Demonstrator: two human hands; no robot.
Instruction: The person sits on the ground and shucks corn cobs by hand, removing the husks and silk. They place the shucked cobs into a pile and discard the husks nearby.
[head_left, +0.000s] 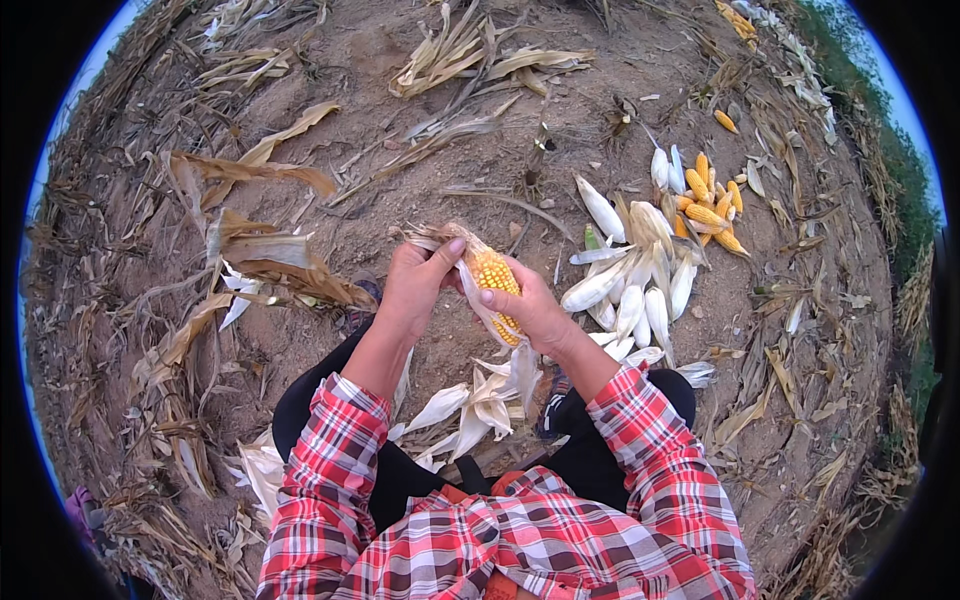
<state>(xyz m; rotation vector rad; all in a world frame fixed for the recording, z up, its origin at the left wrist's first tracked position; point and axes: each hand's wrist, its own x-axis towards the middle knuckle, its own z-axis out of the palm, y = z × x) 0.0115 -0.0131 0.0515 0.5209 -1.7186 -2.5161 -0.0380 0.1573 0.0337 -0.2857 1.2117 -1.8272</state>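
Note:
Between my hands is an ear of yellow corn, its kernels bare on the upper side and pale husk still hanging along its left and lower edges. My left hand grips the ear's upper end, thumb pressed on the dry husk there. Around the right side of the cob my right hand is closed, with its thumb lying across the kernels. Peeled white husks lie on the ground below, between my legs. Some fingers are hidden behind the ear.
Right of my hands lies a heap of ears in pale husks. Beyond it is a pile of bare yellow ears, with a single ear farther off. Dry corn leaves lie at left. Cut stalk stubble sticks up ahead.

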